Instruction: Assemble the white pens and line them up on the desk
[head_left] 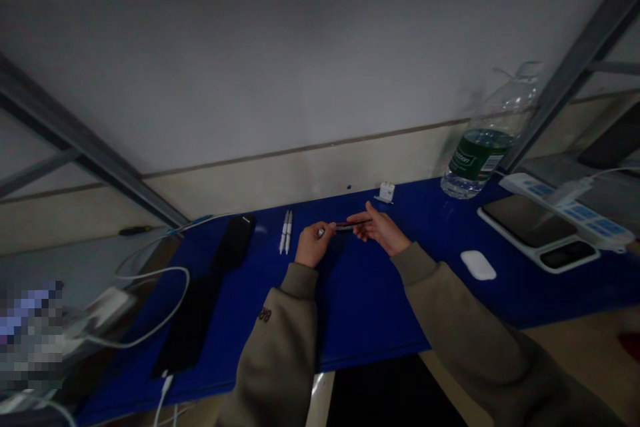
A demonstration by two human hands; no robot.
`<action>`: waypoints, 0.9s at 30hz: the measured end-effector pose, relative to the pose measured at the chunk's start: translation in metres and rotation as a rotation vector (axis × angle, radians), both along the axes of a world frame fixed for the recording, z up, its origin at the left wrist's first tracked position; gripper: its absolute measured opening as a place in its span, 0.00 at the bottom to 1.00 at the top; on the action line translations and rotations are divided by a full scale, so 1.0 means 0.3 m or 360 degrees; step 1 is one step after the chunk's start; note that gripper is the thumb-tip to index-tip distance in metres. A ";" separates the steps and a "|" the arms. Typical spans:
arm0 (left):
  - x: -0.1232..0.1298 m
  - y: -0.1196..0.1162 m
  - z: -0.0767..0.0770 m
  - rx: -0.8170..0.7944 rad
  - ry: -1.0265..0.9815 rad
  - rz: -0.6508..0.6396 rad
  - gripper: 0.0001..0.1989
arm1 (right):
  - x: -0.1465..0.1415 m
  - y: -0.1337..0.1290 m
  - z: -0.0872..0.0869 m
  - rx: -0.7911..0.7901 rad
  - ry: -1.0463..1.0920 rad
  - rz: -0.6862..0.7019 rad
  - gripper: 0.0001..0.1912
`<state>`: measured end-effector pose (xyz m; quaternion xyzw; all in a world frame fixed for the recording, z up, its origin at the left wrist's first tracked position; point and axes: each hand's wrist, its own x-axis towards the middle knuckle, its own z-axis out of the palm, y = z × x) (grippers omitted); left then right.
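Between my two hands, just above the blue table mat (pixel 360 300), a slim dark pen-like stick (pixel 344 226) lies nearly level, with a pale part along it. My left hand (pixel 313 245) pinches its left end between thumb and fingers. At the other end, my right hand (pixel 381 230) has the stick running in among its fingers, thumb raised clear of it. How firmly the right fingers grip is hard to see in the dim light. Two white and grey pens (pixel 286 232) lie side by side left of my left hand.
Behind my right hand stands a white charger plug (pixel 387 191). To the right are a white earbud case (pixel 478 265), a kitchen scale (pixel 537 230), a power strip (pixel 570 210) and a large water bottle (pixel 483 147). A black phone (pixel 235 240) and white cables (pixel 150 341) lie left.
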<state>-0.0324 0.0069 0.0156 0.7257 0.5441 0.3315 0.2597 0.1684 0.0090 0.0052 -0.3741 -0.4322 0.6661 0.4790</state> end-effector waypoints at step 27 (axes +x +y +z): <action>-0.001 0.012 -0.021 -0.0184 -0.0347 0.0163 0.20 | -0.001 -0.001 0.000 0.0031 -0.0031 0.0029 0.33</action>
